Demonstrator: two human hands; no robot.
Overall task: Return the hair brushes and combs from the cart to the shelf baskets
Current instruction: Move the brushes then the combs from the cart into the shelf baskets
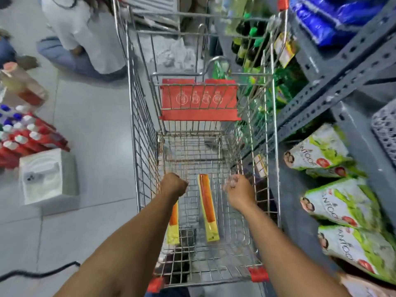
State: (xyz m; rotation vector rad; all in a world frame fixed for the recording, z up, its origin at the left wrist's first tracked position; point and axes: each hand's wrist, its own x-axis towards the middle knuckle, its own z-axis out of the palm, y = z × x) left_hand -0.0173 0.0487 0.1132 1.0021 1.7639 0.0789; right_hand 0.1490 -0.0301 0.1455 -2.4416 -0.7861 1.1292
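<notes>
My left hand [174,183] is curled shut over the cart [145,146], above the upper end of one of two long yellow-and-orange packs; I cannot tell whether it grips that left pack [174,224], while the middle pack [207,207] lies free on the wire floor and my right hand [238,190] hangs loosely curled and apparently empty beside it. I judge this the pick-up step, so next I must lift a pack clear of the mesh and turn right toward the grey shelving [317,97], where a perforated basket [384,133] shows at the frame edge. Around me is grey tiled floor [96,136], a white box [47,176] and red bottles at left, and green pouches [340,202] low on the right.
</notes>
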